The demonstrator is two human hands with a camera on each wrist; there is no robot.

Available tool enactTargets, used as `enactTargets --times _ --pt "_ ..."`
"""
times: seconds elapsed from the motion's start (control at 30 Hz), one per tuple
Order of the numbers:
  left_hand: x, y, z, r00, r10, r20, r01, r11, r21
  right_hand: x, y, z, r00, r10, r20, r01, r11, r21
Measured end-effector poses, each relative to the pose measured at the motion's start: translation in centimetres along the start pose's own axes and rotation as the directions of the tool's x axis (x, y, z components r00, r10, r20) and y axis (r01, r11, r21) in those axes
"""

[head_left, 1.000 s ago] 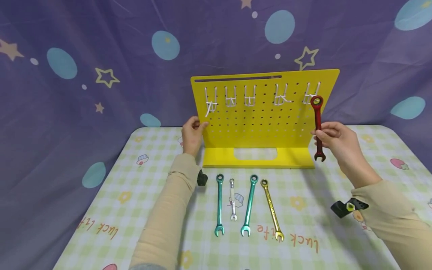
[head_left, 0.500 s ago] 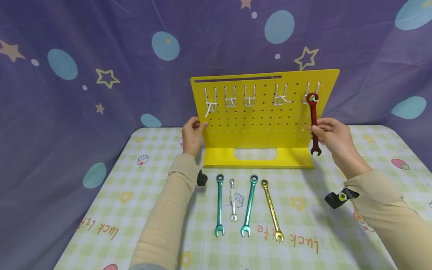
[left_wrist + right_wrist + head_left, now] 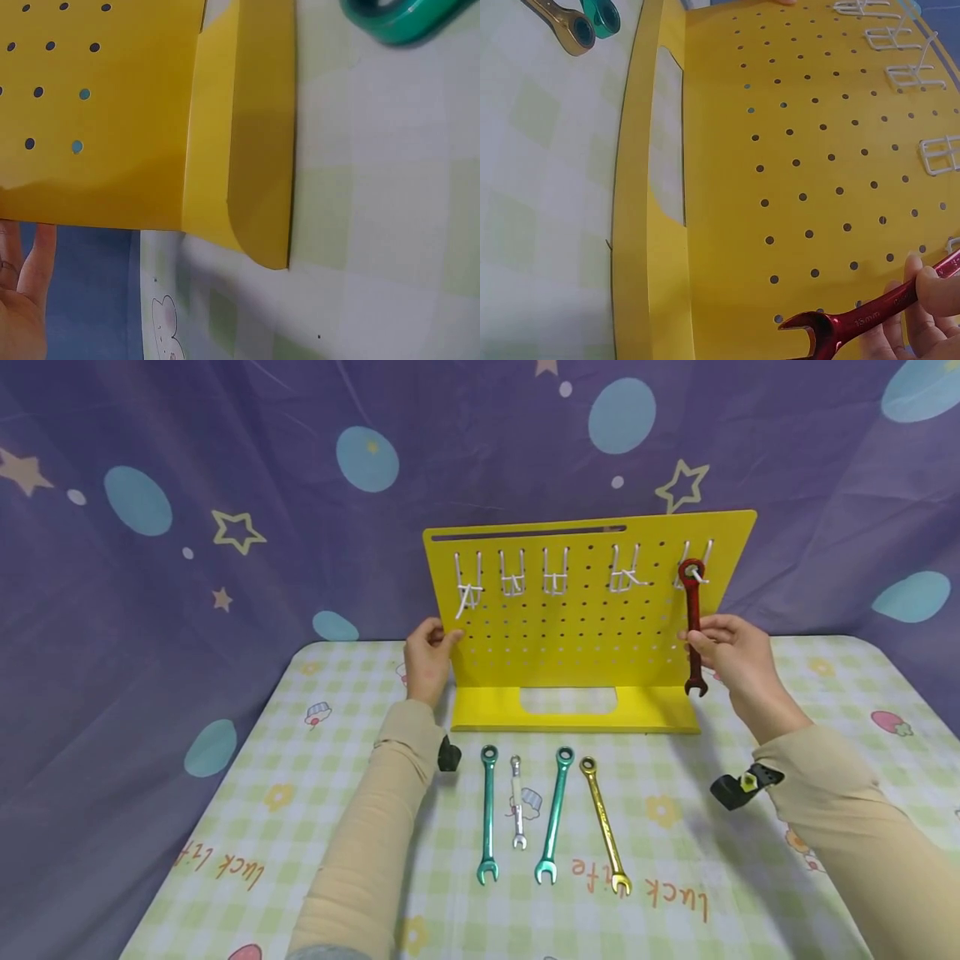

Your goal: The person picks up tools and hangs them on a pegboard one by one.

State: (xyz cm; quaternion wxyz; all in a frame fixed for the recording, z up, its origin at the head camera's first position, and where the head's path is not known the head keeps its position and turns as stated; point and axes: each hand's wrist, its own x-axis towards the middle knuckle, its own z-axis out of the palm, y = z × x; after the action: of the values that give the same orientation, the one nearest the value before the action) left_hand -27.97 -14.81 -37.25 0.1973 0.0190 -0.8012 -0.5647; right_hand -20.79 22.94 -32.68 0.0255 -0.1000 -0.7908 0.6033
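Red wrench (image 3: 693, 608) pinched by right hand (image 3: 741, 662), left hand (image 3: 429, 664) gripping one pegboard (image 3: 570, 675), five hooks (image 3: 465, 602), four wrenches (image 3: 488, 818) lying flat

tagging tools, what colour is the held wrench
Red; the wrench shows best in the right wrist view.

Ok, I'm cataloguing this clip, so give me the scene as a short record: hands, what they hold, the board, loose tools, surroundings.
Left hand: grips the left edge of the yellow pegboard
Right hand: holds the red wrench by its handle
Red wrench: ring end up at the rightmost hook, hook tip showing in the ring; open end down
Pegboard: upright, five white hooks
Loose tools: left green wrench, silver wrench, right green wrench, gold wrench, in front of the board
Surface: checked tablecloth
Backdrop: purple curtain
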Motion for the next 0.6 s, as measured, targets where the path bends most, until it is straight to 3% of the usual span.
enactTargets --times 0.4,0.6 --pt "0.0 0.1 0.1 1.0 -0.005 0.001 0.005 1.0 -0.007 0.7 0.4 0.1 1.0 -0.005 -0.001 0.005 0.999 0.037" --pt "0.0 0.2 0.1 1.0 -0.011 0.001 0.011 1.0 -0.007 1.3 0.8 0.2 0.999 -0.045 -0.029 0.043 0.998 -0.041"
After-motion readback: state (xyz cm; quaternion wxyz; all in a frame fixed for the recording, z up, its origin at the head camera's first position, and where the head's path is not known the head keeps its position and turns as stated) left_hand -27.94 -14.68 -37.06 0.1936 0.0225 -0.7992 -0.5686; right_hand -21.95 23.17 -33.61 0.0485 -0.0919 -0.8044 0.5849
